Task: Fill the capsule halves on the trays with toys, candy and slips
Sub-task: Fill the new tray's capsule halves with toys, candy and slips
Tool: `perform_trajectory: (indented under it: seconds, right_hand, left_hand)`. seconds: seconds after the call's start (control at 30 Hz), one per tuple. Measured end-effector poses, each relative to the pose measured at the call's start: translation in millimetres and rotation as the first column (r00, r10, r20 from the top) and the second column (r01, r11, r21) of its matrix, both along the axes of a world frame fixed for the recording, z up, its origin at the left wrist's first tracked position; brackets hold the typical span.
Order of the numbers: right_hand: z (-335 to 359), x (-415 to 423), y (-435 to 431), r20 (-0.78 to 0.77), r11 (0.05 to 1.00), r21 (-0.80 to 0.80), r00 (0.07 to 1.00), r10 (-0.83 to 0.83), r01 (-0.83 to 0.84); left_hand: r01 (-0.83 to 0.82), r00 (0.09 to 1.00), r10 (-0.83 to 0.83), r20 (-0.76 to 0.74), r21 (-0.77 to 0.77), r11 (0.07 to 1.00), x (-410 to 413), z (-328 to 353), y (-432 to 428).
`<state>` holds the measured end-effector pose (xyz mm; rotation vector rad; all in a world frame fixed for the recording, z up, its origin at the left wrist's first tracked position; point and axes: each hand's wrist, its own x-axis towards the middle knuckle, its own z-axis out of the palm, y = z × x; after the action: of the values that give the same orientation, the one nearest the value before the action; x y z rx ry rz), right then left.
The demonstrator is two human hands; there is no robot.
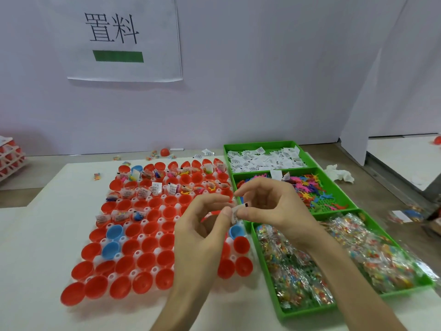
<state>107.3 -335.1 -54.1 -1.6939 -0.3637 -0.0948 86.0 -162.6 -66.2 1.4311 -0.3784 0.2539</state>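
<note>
You held a small white printed paper slip (235,215) pinched between your left grip (202,225) and right grip (269,206), both closed on it over the red and blue plastic capsule halves (148,259) on the white desk (35,259), seemingly to peel it free for one half.

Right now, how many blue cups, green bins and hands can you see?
Blue cups: 4
Green bins: 3
Hands: 2
Total: 9
</note>
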Motion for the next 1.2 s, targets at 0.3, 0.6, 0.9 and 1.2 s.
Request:
perform_trajectory:
  seconds: [0.3, 0.6, 0.9, 1.2]
  right_hand:
    - [3, 2, -14, -0.115, 0.986, 0.14, 0.991, -0.074, 0.09]
    - [-16, 14, -41, 0.067, 0.68, -0.572, 0.853, -0.518, 0.458]
    - [-20, 14, -29, -0.05, 0.526, -0.821, 0.889, -0.455, 0.223]
    - [-26, 21, -35, 0.033, 0.53, -0.769, 0.85, -0.526, 0.358]
  left_hand:
    - [-0.075, 0.997, 0.075, 0.005, 0.036, 0.997, -5, -7, -8]
    - [-0.087, 0.994, 0.075, 0.074, 0.176, 0.981, -21, -9, -16]
    - [-0.126, 0.987, 0.124, -0.103, -0.012, 0.992, -48, -25, -5]
    - [-0.083, 0.991, 0.073, -0.116, -0.089, 0.993, -54, -28, 6]
